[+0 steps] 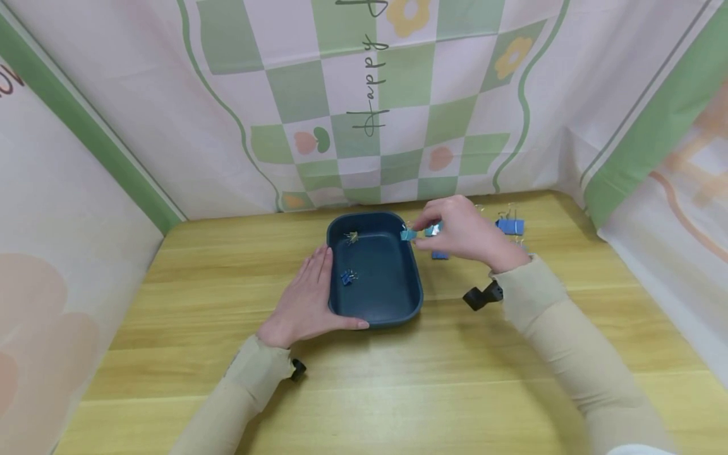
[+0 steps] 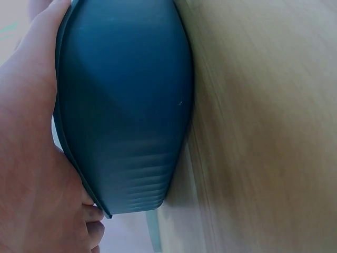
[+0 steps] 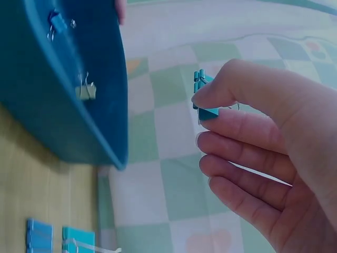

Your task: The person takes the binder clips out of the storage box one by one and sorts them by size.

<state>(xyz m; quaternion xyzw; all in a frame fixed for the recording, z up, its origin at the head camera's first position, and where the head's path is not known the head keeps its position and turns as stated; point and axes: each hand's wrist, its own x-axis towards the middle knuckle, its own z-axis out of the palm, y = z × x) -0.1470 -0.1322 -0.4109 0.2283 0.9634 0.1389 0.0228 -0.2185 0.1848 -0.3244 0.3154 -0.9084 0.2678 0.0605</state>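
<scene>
Right hand [image 1: 463, 230], raised just above the wooden tabletop [image 1: 227, 253] beside the right rim of the dark blue rectangular plastic tray [image 1: 418, 297], wrist bent and fingers pointing left toward the tray. Thumb and index finger are pinched on a small teal metal binder clip [image 1: 408, 235]; the remaining fingers [image 3: 237, 153] lie loosely curled beneath it, holding nothing. The clip projects from the fingertips at the tray's right edge, near its far corner, and appears clear of the rim.

Left hand [image 1: 307, 297], flat on the table with fingers straight, palm and thumb pressed against the tray's left wall and near-left corner; it grips nothing.

Inside the tray: a pale binder clip [image 1: 351, 237] near the far wall and a dark blue binder clip [image 1: 347, 277] toward the left wall. On the table to the right of the tray, behind the right hand, several loose blue binder clips [image 1: 510, 226].
</scene>
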